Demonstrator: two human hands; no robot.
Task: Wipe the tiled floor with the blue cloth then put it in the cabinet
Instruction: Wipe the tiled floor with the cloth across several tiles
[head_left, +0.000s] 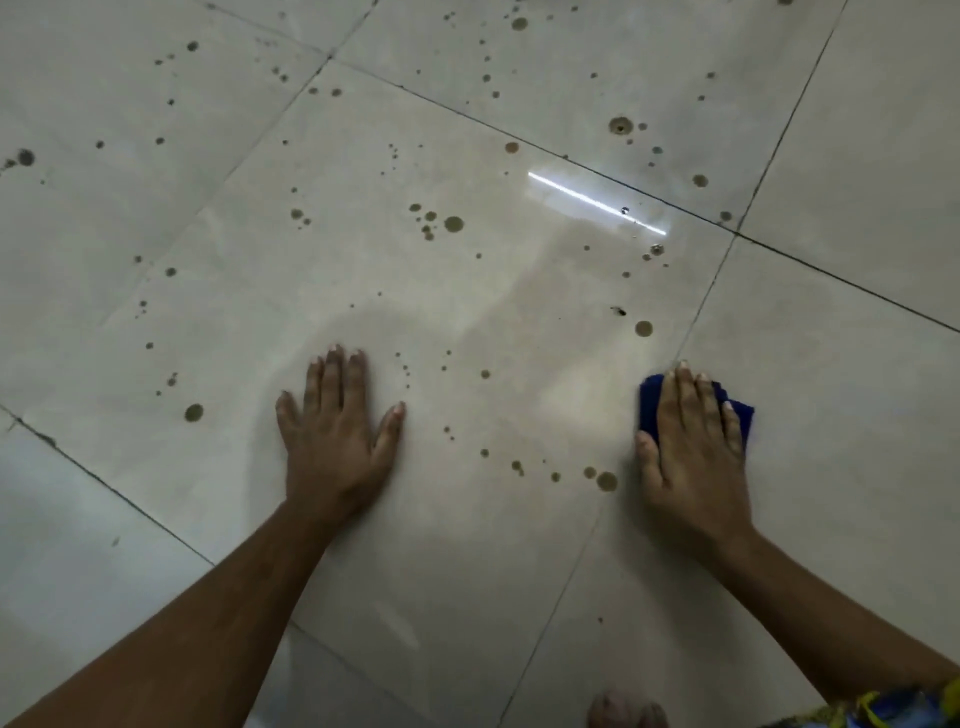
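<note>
Blue cloth (649, 402) flat under R hand (693, 447); L hand (337, 436) on spotted floor (467, 545).

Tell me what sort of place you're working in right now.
Probably an indoor room with a glossy tiled floor; which room I cannot tell. Large pale tiles with dark grout lines, a ceiling light's reflection, and brown drip spots. The right hand presses the blue cloth down.

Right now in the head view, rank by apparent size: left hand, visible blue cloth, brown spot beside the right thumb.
1. left hand
2. blue cloth, mostly hidden under the right hand
3. brown spot
</note>
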